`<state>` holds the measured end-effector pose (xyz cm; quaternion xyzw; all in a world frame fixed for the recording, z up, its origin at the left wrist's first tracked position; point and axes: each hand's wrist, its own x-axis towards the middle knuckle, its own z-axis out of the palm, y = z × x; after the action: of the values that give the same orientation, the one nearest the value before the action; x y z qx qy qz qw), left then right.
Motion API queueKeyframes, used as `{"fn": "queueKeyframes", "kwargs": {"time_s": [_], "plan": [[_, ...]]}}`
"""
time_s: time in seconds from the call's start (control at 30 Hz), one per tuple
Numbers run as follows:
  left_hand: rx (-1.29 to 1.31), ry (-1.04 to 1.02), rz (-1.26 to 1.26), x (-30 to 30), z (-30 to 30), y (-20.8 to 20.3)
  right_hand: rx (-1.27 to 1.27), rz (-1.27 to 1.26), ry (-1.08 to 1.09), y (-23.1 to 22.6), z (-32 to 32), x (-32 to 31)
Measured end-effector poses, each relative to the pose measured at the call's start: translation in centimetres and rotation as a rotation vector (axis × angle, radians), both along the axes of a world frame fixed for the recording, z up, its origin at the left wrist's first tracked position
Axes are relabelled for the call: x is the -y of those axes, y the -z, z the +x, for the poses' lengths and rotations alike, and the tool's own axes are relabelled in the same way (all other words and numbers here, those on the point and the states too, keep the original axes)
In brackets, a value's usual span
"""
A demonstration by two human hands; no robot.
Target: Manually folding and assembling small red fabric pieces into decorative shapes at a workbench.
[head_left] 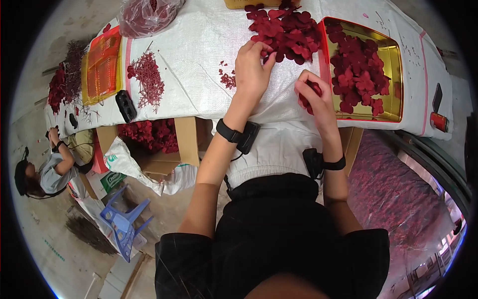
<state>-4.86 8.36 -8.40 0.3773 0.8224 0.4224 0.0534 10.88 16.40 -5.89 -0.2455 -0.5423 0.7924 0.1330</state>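
My left hand is at the near edge of a loose pile of dark red flowers, thumb and index finger brought together. Whatever sits between those fingertips is too small and dark to make out. To its right, my right hand is closed around a few dark red flower heads, which show between the fingers. Just beyond that hand lies a rectangular gold tin with a red rim. Similar red flowers are heaped inside it. Small red bits are scattered left of my left wrist.
White woven sheeting covers the table. Red stems, a black device, an orange-yellow tray and a plastic bag lie leftward. Below are a flower-filled cardboard box and a blue stool. Another person works far left.
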Motion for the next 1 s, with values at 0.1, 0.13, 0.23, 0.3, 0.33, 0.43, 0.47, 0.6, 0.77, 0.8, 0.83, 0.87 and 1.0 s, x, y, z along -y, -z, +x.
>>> {"fn": "queueKeyframes", "kwargs": {"time_s": [0.1, 0.13, 0.23, 0.3, 0.33, 0.43, 0.47, 0.6, 0.77, 0.8, 0.83, 0.87, 1.0], "plan": [[0.132, -0.003, 0.024, 1.1, -0.8, 0.0, 0.104, 0.041, -0.007, 0.4, -0.9, 0.8], [0.255, -0.019, 0.050, 1.7, -1.2, 0.0, 0.104, 0.174, 0.001, 0.4, -1.4, 1.1], [0.478, -0.003, 0.097, 3.3, -2.5, 0.1, 0.106, 0.440, 0.017, 0.9, -2.8, 1.3], [0.668, 0.051, 0.152, 4.0, -3.2, 0.0, 0.069, 0.751, -0.051, 1.7, -3.9, 1.2], [0.667, 0.049, 0.152, 4.1, -3.3, 0.2, 0.048, 0.907, -0.085, 1.9, -4.3, 1.4], [0.694, 0.118, 0.321, 3.8, -3.3, 0.7, 0.146, 0.959, -0.096, 2.5, -5.1, 2.3], [0.690, 0.116, 0.322, 3.7, -3.2, 0.8, 0.196, 0.986, -0.100, 2.5, -5.3, 2.4], [0.644, 0.120, 0.282, 3.4, -3.1, 0.8, 0.207, 1.052, -0.125, 2.5, -5.4, 2.4], [0.720, 0.058, 0.220, 4.9, -3.5, 0.3, 0.175, 0.987, -0.096, 1.9, -4.8, 2.0], [0.828, 0.050, 0.250, 5.1, -3.5, 0.0, 0.127, 0.932, -0.071, 1.7, -4.7, 1.7], [0.936, 0.042, 0.280, 5.2, -3.4, -0.2, 0.080, 0.876, -0.047, 1.4, -4.5, 1.3], [0.937, 0.039, 0.281, 5.4, -3.2, -0.4, 0.033, 0.820, -0.022, 1.3, -4.4, 1.1], [1.156, 0.024, 0.437, 5.5, -2.3, -1.9, 0.034, 0.578, 0.070, -0.8, -3.6, 0.9]]}}
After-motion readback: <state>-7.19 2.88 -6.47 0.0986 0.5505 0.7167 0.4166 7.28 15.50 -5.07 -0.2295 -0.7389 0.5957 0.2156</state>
